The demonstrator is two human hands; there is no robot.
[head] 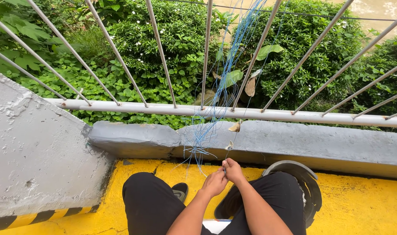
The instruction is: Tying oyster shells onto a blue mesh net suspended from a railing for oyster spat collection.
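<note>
1. Head camera looks down on a person seated on a yellow-painted floor [359, 204] facing a white metal railing [207, 111] with slanted bars.
2. Both hands meet between the knees, just below the grey concrete curb [294, 143].
3. The left hand [214, 182] has its fingers curled together, pinching thin line at the fingertips; the exact strand under them is too fine to make out.
4. The right hand [233, 170] touches the left hand, thumb and forefinger pressed together on a thin line that runs up from the pinch.
5. A bundle of blue fishing line [220, 87] hangs tangled from the railing bars, drops over the curb and fans out into loose strands just left of the hands.
6. Two small pale pieces, like dry leaves or bait [234, 127], hang on the line right above the hands, one at the curb's top edge and one lower on its face.
7. Black trousers [150, 200] cover both legs, and a black shoe [180, 190] shows between them.
8. A round dark object with a grey rim [294, 167] stands by the right knee against the curb.
9. Green bushes [172, 39] fill the ground beyond the railing.
</note>
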